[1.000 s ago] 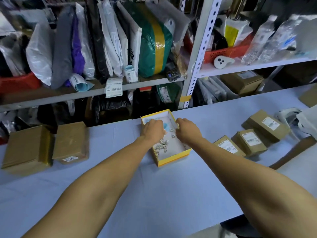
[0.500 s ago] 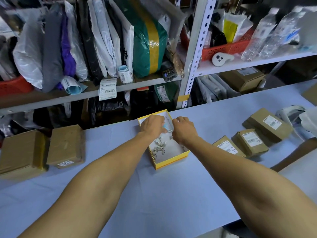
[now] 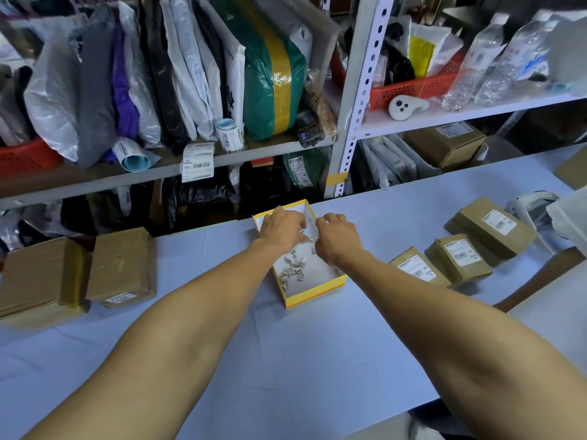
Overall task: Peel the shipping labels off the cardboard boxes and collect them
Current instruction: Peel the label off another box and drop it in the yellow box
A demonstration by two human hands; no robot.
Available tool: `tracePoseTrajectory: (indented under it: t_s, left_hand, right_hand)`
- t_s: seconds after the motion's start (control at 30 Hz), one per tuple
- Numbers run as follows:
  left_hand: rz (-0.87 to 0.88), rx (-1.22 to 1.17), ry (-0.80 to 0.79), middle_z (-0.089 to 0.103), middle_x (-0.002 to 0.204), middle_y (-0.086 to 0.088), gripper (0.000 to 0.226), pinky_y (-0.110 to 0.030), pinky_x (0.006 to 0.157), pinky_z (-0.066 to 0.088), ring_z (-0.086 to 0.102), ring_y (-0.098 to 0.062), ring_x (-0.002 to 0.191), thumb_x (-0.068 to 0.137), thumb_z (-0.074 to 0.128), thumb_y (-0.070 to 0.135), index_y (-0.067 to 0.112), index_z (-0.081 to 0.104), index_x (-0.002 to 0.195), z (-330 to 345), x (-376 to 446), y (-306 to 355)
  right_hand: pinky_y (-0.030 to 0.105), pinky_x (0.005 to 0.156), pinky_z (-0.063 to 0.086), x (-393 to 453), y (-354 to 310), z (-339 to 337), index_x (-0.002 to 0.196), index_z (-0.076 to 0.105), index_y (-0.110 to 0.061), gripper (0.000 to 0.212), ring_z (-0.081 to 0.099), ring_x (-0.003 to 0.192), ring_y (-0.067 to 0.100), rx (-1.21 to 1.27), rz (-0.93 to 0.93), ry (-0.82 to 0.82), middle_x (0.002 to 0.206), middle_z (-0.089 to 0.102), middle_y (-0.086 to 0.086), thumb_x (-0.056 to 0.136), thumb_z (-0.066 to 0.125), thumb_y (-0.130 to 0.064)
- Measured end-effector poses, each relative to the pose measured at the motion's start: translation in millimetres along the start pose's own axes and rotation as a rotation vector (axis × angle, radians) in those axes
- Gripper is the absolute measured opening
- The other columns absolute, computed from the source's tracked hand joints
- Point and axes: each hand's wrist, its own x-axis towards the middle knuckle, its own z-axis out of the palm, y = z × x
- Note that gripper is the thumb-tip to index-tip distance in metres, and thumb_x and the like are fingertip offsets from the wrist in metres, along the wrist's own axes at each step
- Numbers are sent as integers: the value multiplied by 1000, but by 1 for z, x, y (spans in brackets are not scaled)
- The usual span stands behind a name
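Label scraps (image 3: 292, 268) in yellow tray (image 3: 313, 296) — both hands (image 3: 281, 231) above

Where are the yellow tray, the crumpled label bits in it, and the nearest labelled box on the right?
yellow tray (image 3: 313, 295): head view, near yellow front wall.
crumpled label bits (image 3: 293, 269): head view, middle of the pile on the tray floor.
nearest labelled box (image 3: 417, 268): head view, on its white shipping label.
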Motion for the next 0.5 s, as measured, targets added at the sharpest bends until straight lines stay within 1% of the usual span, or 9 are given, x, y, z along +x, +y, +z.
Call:
tracePoseTrajectory:
  t_s: [0.03, 0.1, 0.2, 0.3, 0.43, 0.5]
  left_hand:
    - [-5, 1, 11, 57, 105, -7, 33, -36, 85, 41, 50, -26, 101, 79, 76, 41, 22, 66, 104, -1, -1, 1]
    - [-7, 21, 45, 53, 99, -7, 31, -37, 85, 40, 46, -26, 90, 80, 76, 41, 19, 59, 93, -5, -5, 4]
    - [12, 44, 54, 60, 92, -7, 38, -39, 85, 41, 52, -29, 90, 78, 76, 44, 20, 48, 82, -7, -6, 7]
    - [18, 62, 27, 61, 81, -4, 43, -40, 84, 41, 55, -29, 87, 75, 75, 51, 20, 45, 73, -9, -4, 9]
    - [55, 81, 48, 56, 70, 0, 50, -39, 82, 38, 51, -26, 76, 76, 73, 56, 23, 37, 62, -8, -4, 10]
    - [72, 88, 81, 55, 68, 1, 47, -39, 83, 37, 48, -25, 73, 80, 68, 56, 22, 40, 62, -7, -2, 10]
  right_hand:
    - [44, 102, 37, 0, 0, 0, 132, 47, -10, 43, 38, 129, 32, -2, 1, -2, 139, 45, 13, 89, 49, -18]
    - [44, 102, 37, -1, 1, 1, 132, 47, -10, 43, 38, 129, 32, 0, 4, -7, 139, 45, 12, 89, 49, -18]
    - [44, 103, 36, -1, 2, 0, 131, 47, -10, 43, 37, 130, 32, 6, 9, -9, 140, 44, 12, 89, 50, -19]
    - [44, 102, 36, -1, 2, 1, 131, 48, -10, 43, 37, 129, 32, 2, 11, -9, 140, 44, 12, 89, 50, -19]
    - [45, 103, 36, 0, 2, 0, 132, 48, -10, 43, 36, 131, 32, -6, 9, -3, 142, 42, 13, 90, 50, -19]
    - [45, 103, 35, 0, 3, -1, 132, 48, -11, 43, 36, 131, 32, -8, 7, -1, 142, 42, 12, 90, 49, -19]
